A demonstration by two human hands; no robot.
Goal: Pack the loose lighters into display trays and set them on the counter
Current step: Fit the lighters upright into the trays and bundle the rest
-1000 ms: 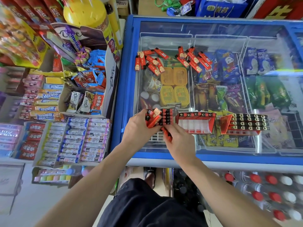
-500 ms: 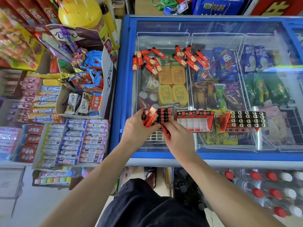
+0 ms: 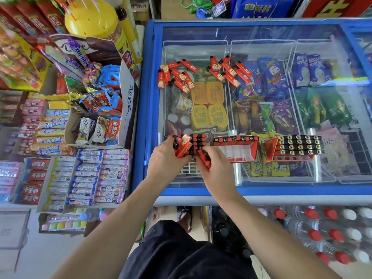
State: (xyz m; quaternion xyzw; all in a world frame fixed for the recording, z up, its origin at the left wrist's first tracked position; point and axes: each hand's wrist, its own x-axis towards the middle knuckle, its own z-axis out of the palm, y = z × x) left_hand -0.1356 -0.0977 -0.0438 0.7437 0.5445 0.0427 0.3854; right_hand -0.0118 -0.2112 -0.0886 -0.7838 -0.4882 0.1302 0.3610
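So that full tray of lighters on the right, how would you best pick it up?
Grip the full tray by its two short ends, coming from above. It lies flat on the glass lid, long side across, with the lighter heads packed on top and nothing beside either end.

Both arms reach forward — left hand and right hand each curled in a grip

Left hand grips red lighters, right hand pinches one lighter — over the tray.
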